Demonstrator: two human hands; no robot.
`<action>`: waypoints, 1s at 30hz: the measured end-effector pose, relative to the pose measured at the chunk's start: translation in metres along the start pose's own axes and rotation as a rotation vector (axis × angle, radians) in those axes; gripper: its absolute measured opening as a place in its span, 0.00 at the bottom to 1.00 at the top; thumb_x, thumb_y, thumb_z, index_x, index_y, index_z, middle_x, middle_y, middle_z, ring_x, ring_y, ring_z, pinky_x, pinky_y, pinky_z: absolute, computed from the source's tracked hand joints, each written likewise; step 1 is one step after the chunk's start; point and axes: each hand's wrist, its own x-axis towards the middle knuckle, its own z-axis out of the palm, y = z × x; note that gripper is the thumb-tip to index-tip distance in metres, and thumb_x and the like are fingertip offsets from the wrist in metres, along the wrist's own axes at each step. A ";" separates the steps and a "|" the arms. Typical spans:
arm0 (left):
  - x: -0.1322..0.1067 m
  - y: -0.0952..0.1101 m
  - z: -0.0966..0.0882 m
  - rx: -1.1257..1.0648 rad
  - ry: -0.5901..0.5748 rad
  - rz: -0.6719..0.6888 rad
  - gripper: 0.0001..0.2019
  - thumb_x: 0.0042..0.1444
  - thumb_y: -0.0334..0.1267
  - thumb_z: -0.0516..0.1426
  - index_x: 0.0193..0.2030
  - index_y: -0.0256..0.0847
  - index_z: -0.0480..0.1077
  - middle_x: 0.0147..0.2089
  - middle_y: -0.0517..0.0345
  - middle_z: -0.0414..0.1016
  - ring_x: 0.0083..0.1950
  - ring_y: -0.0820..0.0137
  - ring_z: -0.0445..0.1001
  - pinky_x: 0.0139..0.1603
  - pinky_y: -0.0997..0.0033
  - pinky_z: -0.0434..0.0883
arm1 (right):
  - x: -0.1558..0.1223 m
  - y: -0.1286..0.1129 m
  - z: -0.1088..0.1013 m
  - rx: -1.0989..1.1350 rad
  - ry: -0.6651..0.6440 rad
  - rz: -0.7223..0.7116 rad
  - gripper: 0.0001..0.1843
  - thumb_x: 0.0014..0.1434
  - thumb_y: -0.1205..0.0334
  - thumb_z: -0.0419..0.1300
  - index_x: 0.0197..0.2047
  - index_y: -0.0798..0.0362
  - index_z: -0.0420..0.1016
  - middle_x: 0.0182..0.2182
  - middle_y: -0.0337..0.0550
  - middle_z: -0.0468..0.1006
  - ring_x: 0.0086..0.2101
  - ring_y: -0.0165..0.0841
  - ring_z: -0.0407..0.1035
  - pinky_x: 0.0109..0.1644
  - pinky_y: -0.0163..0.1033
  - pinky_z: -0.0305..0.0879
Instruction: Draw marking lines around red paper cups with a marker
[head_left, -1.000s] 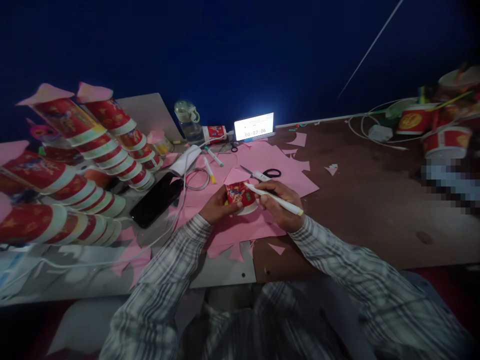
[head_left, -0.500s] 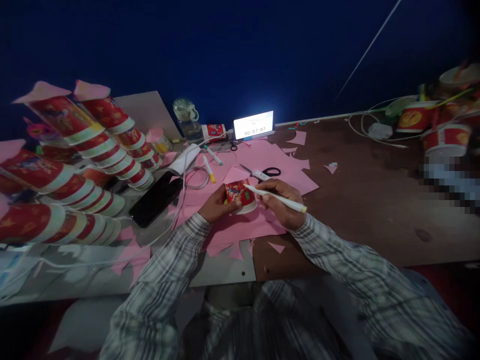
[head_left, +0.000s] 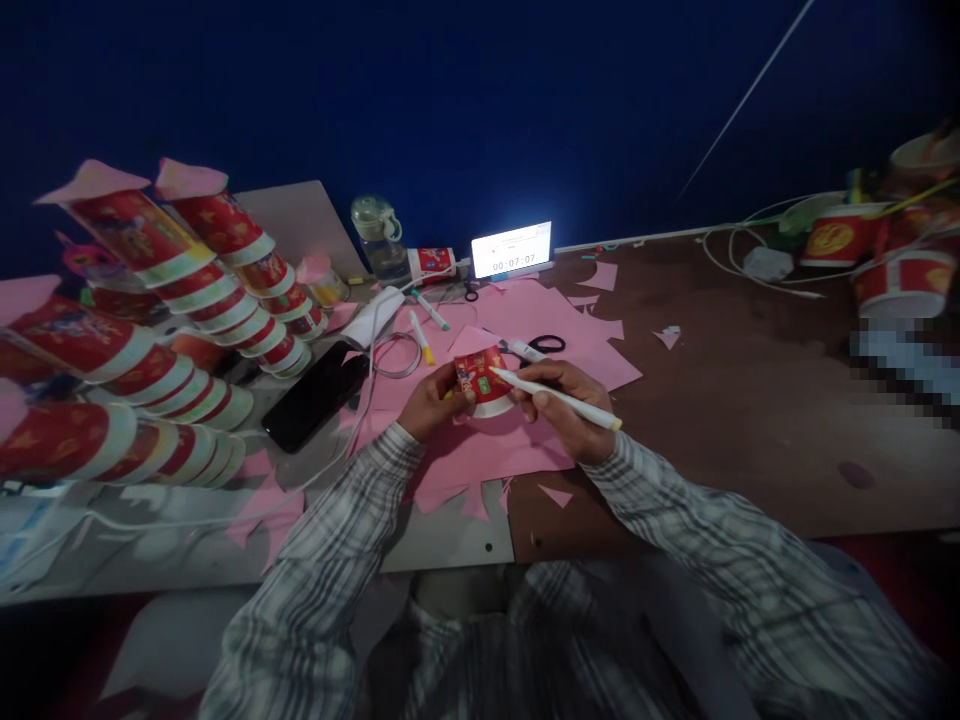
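Observation:
My left hand (head_left: 429,402) grips a small red paper cup (head_left: 484,380) with a pink paper top, held on its side over sheets of pink paper (head_left: 517,320). My right hand (head_left: 564,400) is closed round a white marker (head_left: 559,398), and the marker's tip touches the cup's red wall. Both forearms wear a checked shirt.
Long stacks of red cups (head_left: 187,290) capped with pink paper lie at the left. A black phone (head_left: 315,395), a white cable, loose markers (head_left: 421,338), scissors (head_left: 534,347), a water bottle (head_left: 377,240) and a lit timer screen (head_left: 512,250) sit behind. More cups (head_left: 900,270) stand at the far right.
The left hand has turned the cup a little, so a different part of its print faces up. The marker tip stays on the cup.

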 end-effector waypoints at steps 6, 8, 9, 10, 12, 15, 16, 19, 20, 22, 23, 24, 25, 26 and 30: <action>-0.002 -0.006 0.005 0.082 0.001 -0.035 0.36 0.39 0.54 0.73 0.52 0.37 0.69 0.46 0.49 0.78 0.46 0.62 0.76 0.48 0.63 0.73 | -0.004 -0.008 0.007 -0.132 -0.075 -0.148 0.13 0.65 0.55 0.59 0.50 0.50 0.77 0.41 0.48 0.81 0.36 0.35 0.76 0.47 0.49 0.76; -0.003 -0.008 0.006 0.162 0.029 -0.058 0.39 0.36 0.55 0.73 0.51 0.36 0.68 0.45 0.50 0.78 0.45 0.62 0.76 0.47 0.62 0.73 | -0.004 -0.010 0.008 -0.157 -0.094 -0.172 0.14 0.65 0.55 0.59 0.50 0.51 0.77 0.40 0.48 0.81 0.38 0.37 0.77 0.47 0.48 0.76; -0.003 -0.009 0.006 0.198 0.047 -0.067 0.39 0.36 0.56 0.73 0.50 0.36 0.68 0.44 0.50 0.78 0.44 0.62 0.76 0.47 0.62 0.73 | -0.003 -0.010 0.008 -0.158 -0.093 -0.174 0.14 0.65 0.55 0.59 0.50 0.51 0.77 0.39 0.48 0.81 0.38 0.36 0.77 0.45 0.47 0.76; -0.003 -0.009 0.007 0.220 0.060 -0.074 0.38 0.36 0.56 0.73 0.50 0.36 0.68 0.44 0.50 0.77 0.44 0.62 0.76 0.47 0.62 0.73 | -0.003 -0.011 0.007 -0.160 -0.086 -0.172 0.14 0.65 0.56 0.59 0.49 0.51 0.77 0.39 0.48 0.81 0.37 0.36 0.77 0.42 0.45 0.76; -0.003 -0.009 0.007 0.202 0.048 -0.073 0.38 0.37 0.55 0.73 0.50 0.36 0.67 0.46 0.50 0.77 0.45 0.62 0.76 0.48 0.61 0.73 | -0.001 -0.011 0.005 -0.165 -0.055 -0.157 0.13 0.64 0.57 0.60 0.49 0.52 0.78 0.38 0.48 0.80 0.36 0.36 0.76 0.39 0.44 0.76; -0.004 -0.006 0.007 0.144 0.006 -0.076 0.37 0.38 0.53 0.73 0.50 0.36 0.67 0.47 0.50 0.77 0.45 0.62 0.76 0.49 0.60 0.72 | 0.001 -0.011 0.000 -0.161 -0.018 -0.123 0.12 0.64 0.58 0.59 0.48 0.51 0.78 0.38 0.48 0.80 0.36 0.37 0.76 0.37 0.44 0.75; -0.004 -0.005 0.007 0.136 -0.001 -0.082 0.36 0.37 0.53 0.74 0.49 0.36 0.67 0.47 0.50 0.76 0.45 0.62 0.76 0.49 0.60 0.72 | 0.002 -0.011 -0.001 -0.159 -0.016 -0.116 0.12 0.64 0.57 0.59 0.48 0.51 0.78 0.38 0.49 0.81 0.37 0.37 0.77 0.37 0.44 0.76; -0.004 -0.002 0.007 0.103 -0.015 -0.123 0.36 0.37 0.50 0.74 0.49 0.36 0.68 0.47 0.50 0.77 0.45 0.63 0.76 0.49 0.61 0.71 | 0.002 -0.011 -0.001 -0.162 -0.027 -0.120 0.12 0.64 0.57 0.59 0.47 0.51 0.79 0.39 0.49 0.81 0.38 0.39 0.77 0.38 0.45 0.76; -0.004 -0.001 0.007 0.089 -0.019 -0.139 0.36 0.36 0.49 0.74 0.49 0.36 0.68 0.47 0.50 0.77 0.44 0.63 0.76 0.49 0.61 0.72 | 0.003 -0.011 0.000 -0.170 -0.030 -0.124 0.12 0.64 0.58 0.59 0.47 0.51 0.78 0.39 0.49 0.81 0.39 0.39 0.77 0.39 0.45 0.76; -0.004 -0.001 0.007 0.080 -0.013 -0.161 0.36 0.34 0.48 0.75 0.48 0.36 0.68 0.45 0.51 0.77 0.43 0.64 0.76 0.47 0.62 0.72 | 0.003 -0.010 0.000 -0.199 -0.026 -0.131 0.12 0.64 0.58 0.59 0.47 0.52 0.78 0.39 0.49 0.81 0.39 0.38 0.78 0.40 0.45 0.76; -0.003 0.000 0.007 0.083 -0.009 -0.162 0.36 0.34 0.48 0.75 0.47 0.36 0.68 0.45 0.52 0.77 0.42 0.65 0.75 0.46 0.63 0.72 | 0.003 -0.010 0.001 -0.217 -0.022 -0.136 0.11 0.64 0.59 0.59 0.47 0.52 0.78 0.39 0.49 0.81 0.39 0.38 0.78 0.40 0.45 0.76; -0.003 -0.001 0.007 0.089 -0.006 -0.157 0.35 0.33 0.48 0.75 0.47 0.36 0.69 0.44 0.52 0.77 0.42 0.65 0.75 0.46 0.63 0.72 | 0.004 -0.009 0.001 -0.233 -0.017 -0.141 0.11 0.64 0.59 0.59 0.47 0.52 0.78 0.39 0.49 0.82 0.39 0.38 0.78 0.40 0.45 0.76; -0.003 -0.001 0.006 0.097 -0.007 -0.148 0.35 0.33 0.48 0.75 0.46 0.36 0.69 0.43 0.52 0.77 0.42 0.66 0.75 0.46 0.64 0.72 | 0.004 -0.008 0.001 -0.247 -0.012 -0.147 0.11 0.64 0.60 0.59 0.47 0.53 0.78 0.39 0.49 0.82 0.39 0.38 0.78 0.41 0.45 0.76; -0.002 -0.001 0.006 0.106 -0.008 -0.135 0.34 0.34 0.49 0.75 0.45 0.36 0.69 0.43 0.53 0.77 0.41 0.66 0.74 0.45 0.65 0.72 | 0.005 -0.007 0.001 -0.259 -0.007 -0.152 0.11 0.64 0.60 0.59 0.47 0.53 0.78 0.38 0.49 0.82 0.39 0.38 0.78 0.41 0.46 0.76; -0.001 -0.004 0.005 0.160 0.006 -0.077 0.31 0.36 0.51 0.74 0.43 0.35 0.70 0.39 0.54 0.75 0.38 0.68 0.72 0.41 0.68 0.70 | 0.007 -0.005 0.000 -0.301 0.006 -0.160 0.11 0.63 0.61 0.59 0.46 0.53 0.78 0.38 0.48 0.82 0.39 0.38 0.77 0.42 0.46 0.75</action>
